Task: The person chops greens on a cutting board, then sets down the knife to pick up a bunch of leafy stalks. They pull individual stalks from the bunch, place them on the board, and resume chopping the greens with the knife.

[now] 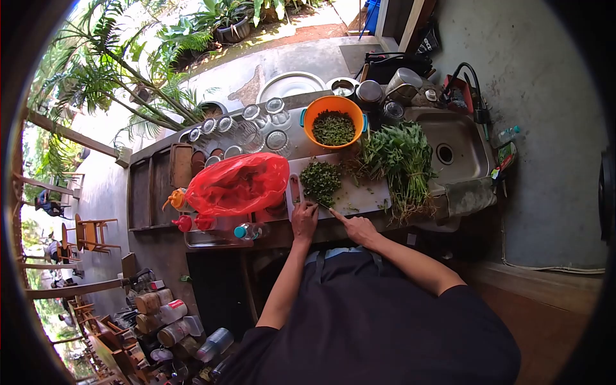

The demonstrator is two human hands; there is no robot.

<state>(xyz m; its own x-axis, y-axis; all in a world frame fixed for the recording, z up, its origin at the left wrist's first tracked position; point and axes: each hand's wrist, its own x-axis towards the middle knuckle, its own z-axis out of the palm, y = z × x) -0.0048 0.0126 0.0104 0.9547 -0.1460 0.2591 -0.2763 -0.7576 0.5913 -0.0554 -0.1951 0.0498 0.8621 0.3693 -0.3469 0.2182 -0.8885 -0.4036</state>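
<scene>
A pile of chopped green leaves (321,181) lies on the pale cutting board (375,197) in front of me. My left hand (304,221) is at the board's near edge, its fingers bent together just below the pile. Whatever they hold is too small to make out. To its right, my right hand (359,230) is closed with the index finger stretched toward the left hand. A thin dark knife (323,206) runs from that fingertip toward the leaves; its handle is hidden by the hand. A large bunch of leafy greens with roots (407,163) lies at the board's right end.
Behind the board stands an orange colander (311,131) of chopped greens. Left are a red plastic bag (234,183), a small bottle (251,231) and several upturned glasses (277,140). A steel sink (459,131) is at right, with pots (369,92) at the back.
</scene>
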